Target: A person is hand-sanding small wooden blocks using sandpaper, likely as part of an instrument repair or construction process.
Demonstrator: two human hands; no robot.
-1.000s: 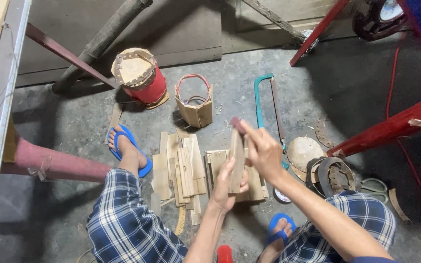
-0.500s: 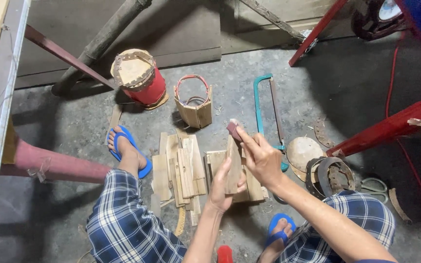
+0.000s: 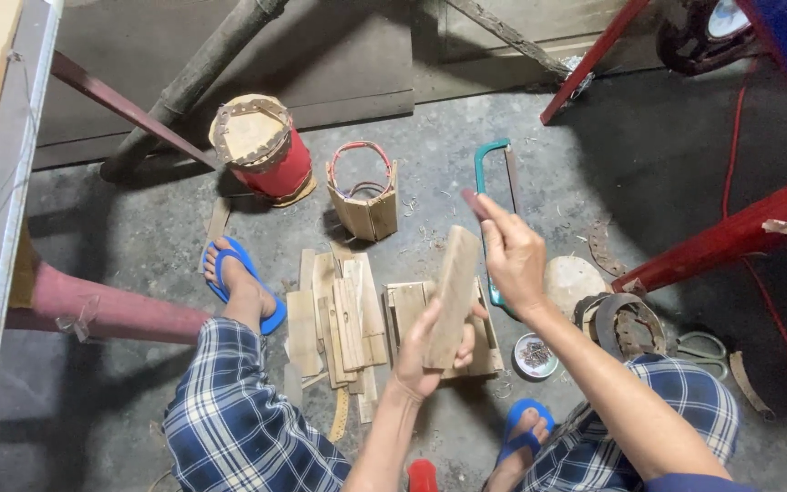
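Pale wood: a flat wooden slat (image 3: 453,296) stands nearly upright in the person's left hand (image 3: 430,355), its long axis running from the palm up and a little to the right, top end toward the green-framed hacksaw (image 3: 494,196) on the concrete floor (image 3: 594,182). The left fingers are wrapped around the slat's lower half. Half a second ago the right hand (image 3: 514,257) was lower, against the slat's upper end; now it is raised just clear of it, fingers pinched on a small dark-tipped object too blurred to identify. The slat itself has barely shifted, so the work on it looks like repeated strokes rather than a finished step. Below the hands lie stacked wood strips (image 3: 343,319), with a small slatted bucket (image 3: 364,193) and a red drum (image 3: 266,150) beyond, and a dish of nails (image 3: 535,355) beside the right knee.
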